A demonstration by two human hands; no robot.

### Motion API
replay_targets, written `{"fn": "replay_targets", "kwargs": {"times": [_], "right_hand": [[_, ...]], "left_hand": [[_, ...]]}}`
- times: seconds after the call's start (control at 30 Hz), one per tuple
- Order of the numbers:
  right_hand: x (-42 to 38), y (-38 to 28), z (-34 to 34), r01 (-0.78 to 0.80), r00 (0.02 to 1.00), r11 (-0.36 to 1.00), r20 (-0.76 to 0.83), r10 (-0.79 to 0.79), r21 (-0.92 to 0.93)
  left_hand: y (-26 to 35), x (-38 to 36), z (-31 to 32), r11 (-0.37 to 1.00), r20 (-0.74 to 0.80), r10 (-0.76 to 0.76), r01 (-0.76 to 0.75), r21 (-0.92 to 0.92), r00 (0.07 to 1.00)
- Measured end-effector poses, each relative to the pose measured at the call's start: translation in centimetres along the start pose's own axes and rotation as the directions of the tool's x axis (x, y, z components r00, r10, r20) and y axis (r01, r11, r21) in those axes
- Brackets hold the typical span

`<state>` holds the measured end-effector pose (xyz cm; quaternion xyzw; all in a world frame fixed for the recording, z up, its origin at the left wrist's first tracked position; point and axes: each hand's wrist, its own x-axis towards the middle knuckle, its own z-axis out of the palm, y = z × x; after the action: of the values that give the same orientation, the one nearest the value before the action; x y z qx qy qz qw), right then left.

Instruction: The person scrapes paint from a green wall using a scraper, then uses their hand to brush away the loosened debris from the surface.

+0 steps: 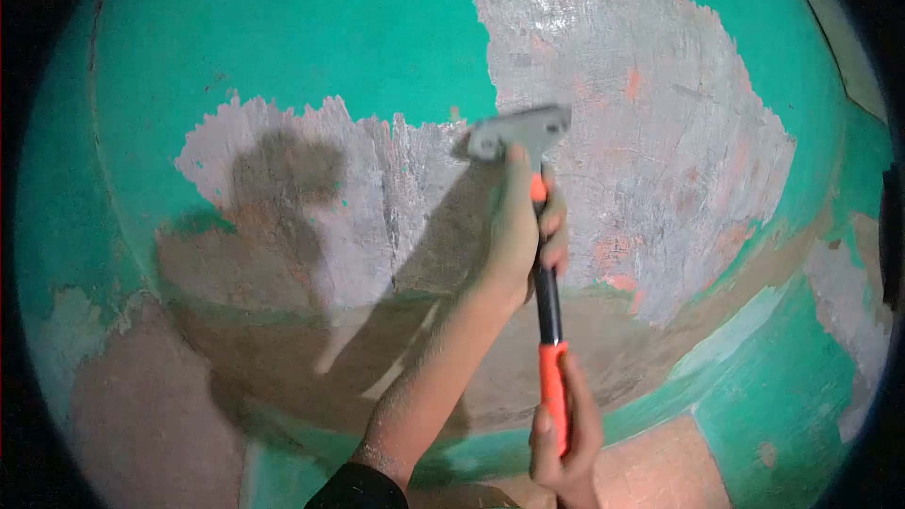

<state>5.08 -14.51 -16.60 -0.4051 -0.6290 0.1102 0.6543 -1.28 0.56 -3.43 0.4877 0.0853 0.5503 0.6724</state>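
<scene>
A long-handled scraper (549, 311) with a grey metal head (518, 130) and a black and orange handle stands nearly upright in front of the wall. High on the handle, just below the head, my left hand (517, 231) is closed, its thumb pointing up toward the metal. Lower down, my right hand (570, 434) grips the orange end (554, 386). The head lies against or very near the wall, by the edge between green paint (330, 28) and a bare greyish patch (641, 113). Its blade edge is blurred.
Bare plaster with pinkish spots spreads left and right of the scraper. A brown band (584, 339) curves across below, with green and bare areas beneath it. Shadows (287, 179) of me and the tool fall on the left. A dark object (891, 236) shows at the far right edge.
</scene>
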Motion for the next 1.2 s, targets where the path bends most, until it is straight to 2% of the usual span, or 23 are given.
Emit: {"fn": "replay_targets", "kwargs": {"times": [0.03, 0.07, 0.17, 0.23, 0.3, 0.33, 0.43, 0.53, 0.6, 0.73, 0.97, 1.07, 1.2], "right_hand": [[-1.5, 1.3, 0.6, -0.034, 0.999, 0.999, -0.014, 0.034, 0.039], [-2.3, 3.0, 1.2, 0.065, 0.996, 0.998, -0.063, -0.065, -0.003], [-3.2, 3.5, 1.5, 0.078, 0.99, 0.995, -0.12, -0.069, 0.07], [-3.4, 3.1, 1.2, -0.012, 0.992, 0.979, -0.117, 0.037, 0.204], [-3.3, 2.8, 1.0, 0.006, 0.996, 0.986, -0.092, 0.009, 0.168], [-3.4, 2.7, 1.1, 0.015, 0.995, 0.99, -0.099, -0.001, 0.142], [-3.6, 2.6, 2.3, 0.037, 0.986, 0.998, -0.164, -0.03, 0.044], [-1.6, 2.2, 2.6, 0.204, 0.961, 0.976, -0.177, -0.214, -0.075], [-0.9, 1.5, 2.4, 0.251, 0.949, 0.961, -0.165, -0.269, -0.119], [-1.2, 0.1, 1.6, 0.199, 0.966, 0.975, -0.149, -0.211, -0.096], [-0.4, -0.7, 0.5, 0.173, 0.98, 0.98, -0.083, -0.181, -0.1], [-0.3, -0.5, 0.7, 0.178, 0.981, 0.978, -0.063, -0.186, -0.11], [0.0, -0.9, 0.6, 0.175, 0.979, 0.977, -0.085, -0.185, -0.119]], "left_hand": [[-1.4, -0.8, -1.1, 1.0, 0.006, -0.026, 0.026, -0.003, 1.0], [-2.1, -1.2, -1.6, 0.999, 0.012, -0.052, 0.052, -0.005, 0.999], [-2.7, -1.7, -2.0, 0.997, 0.022, -0.065, 0.066, -0.039, 0.998], [-2.1, -1.4, -1.5, 0.996, 0.011, -0.069, 0.069, -0.056, 0.998], [-1.3, -0.8, -0.8, 0.998, -0.021, -0.052, 0.051, -0.042, 0.998], [-1.1, -0.6, -1.3, 0.999, 0.045, -0.033, 0.033, -0.005, 0.998], [-1.6, -0.8, -1.9, 0.998, 0.112, -0.045, 0.051, -0.048, 0.993], [-1.8, -0.6, -1.8, 0.996, 0.106, -0.061, 0.067, -0.051, 0.993], [-1.1, 0.0, -1.8, 0.997, 0.171, -0.031, 0.043, -0.067, 0.985], [-1.5, -0.7, -1.7, 0.99, 0.175, -0.069, 0.089, -0.108, 0.982], [-0.8, -0.3, -0.7, 0.995, 0.139, -0.011, 0.025, -0.101, 0.99], [-1.4, -0.2, -1.6, 0.99, 0.206, -0.036, 0.064, -0.129, 0.978], [-0.4, 0.1, -0.5, 0.995, 0.154, -0.019, 0.035, -0.098, 0.988]]}}
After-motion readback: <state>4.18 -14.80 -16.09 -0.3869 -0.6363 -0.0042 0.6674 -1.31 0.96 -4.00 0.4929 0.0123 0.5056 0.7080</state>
